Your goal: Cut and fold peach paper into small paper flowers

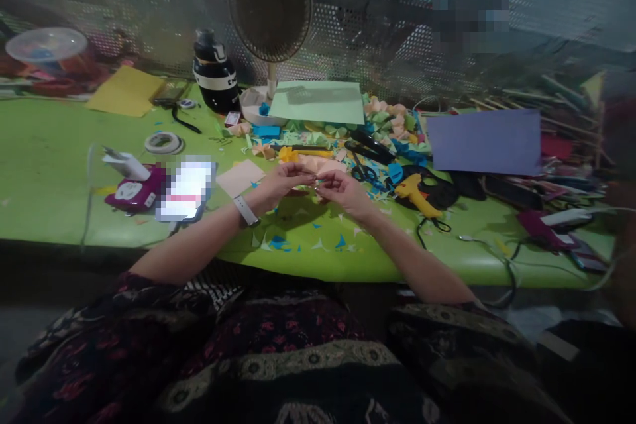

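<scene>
My left hand (282, 184), with a pale band on its wrist, and my right hand (346, 193) meet over the front middle of the table, fingertips pinched close together. A peach paper piece (325, 164) with curved edges shows just behind the fingertips, and both hands appear closed on it; its lower part is hidden by the fingers. A flat peach paper sheet (241, 177) lies beside my left hand. Dark-handled scissors (365, 172) rest beyond my right hand, and a yellow glue gun (417, 195) lies to its right.
Blue and white paper scraps (281, 243) litter the table front. Cut paper flowers (392, 116) are heaped behind. A lit phone (186, 189) and tape roll (163, 143) lie left. Toward the back stand a black bottle (216, 76) and fan (271, 3). Purple paper (484, 141) lies right.
</scene>
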A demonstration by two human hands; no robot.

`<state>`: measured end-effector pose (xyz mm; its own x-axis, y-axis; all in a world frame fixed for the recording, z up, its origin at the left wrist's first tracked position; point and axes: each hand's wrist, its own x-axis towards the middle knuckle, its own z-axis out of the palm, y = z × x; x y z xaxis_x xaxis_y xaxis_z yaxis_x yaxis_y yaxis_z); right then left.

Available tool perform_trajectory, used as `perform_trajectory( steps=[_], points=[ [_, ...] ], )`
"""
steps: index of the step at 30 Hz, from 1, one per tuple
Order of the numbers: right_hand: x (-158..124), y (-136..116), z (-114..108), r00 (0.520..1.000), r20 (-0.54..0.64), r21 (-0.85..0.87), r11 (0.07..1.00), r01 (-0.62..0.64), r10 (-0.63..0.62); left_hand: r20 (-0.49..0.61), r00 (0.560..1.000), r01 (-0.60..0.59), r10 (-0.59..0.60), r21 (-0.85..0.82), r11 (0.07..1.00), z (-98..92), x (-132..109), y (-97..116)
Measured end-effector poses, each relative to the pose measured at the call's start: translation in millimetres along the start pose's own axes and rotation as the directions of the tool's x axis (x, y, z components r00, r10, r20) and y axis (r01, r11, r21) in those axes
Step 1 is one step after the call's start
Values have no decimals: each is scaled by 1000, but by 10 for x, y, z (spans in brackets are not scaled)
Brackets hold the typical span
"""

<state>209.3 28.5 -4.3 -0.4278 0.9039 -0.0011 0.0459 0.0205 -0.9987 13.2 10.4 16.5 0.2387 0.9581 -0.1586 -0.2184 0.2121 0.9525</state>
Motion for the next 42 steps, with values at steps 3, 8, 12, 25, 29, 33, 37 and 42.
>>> perform_trajectory(
  steps=[3,8,12,25,29,33,37,42],
  points=[
    [-19,-28,20,1000,-8,-20,1000,13,-13,35,999,13,-13,4,1000,-13,10,-15],
    [-25,-60,29,998,-59,27,1000,7,-6,37,999,6,-4,-51,999,-21,24,-33],
    [-47,-100,11,993,-87,96,993,-70,78,-42,999,-37,33,-100,994,-20,17,-14],
    [-90,-106,39,995,-92,33,998,-46,49,-172,979,-122,108,-71,990,15,32,-15],
    [-93,-112,34,987,-160,-64,998,12,-23,-277,912,-303,304,47,952,7,33,-8],
    [-106,-126,44,977,-201,-166,985,36,-70,-215,907,-355,362,73,932,37,16,-38],
    [-115,-131,69,977,-196,-193,980,49,-88,-132,950,-280,285,49,959,56,12,-82],
    [-112,-136,83,979,-175,-214,975,66,-105,-73,969,-234,235,23,972,41,9,-107]
  ],
)
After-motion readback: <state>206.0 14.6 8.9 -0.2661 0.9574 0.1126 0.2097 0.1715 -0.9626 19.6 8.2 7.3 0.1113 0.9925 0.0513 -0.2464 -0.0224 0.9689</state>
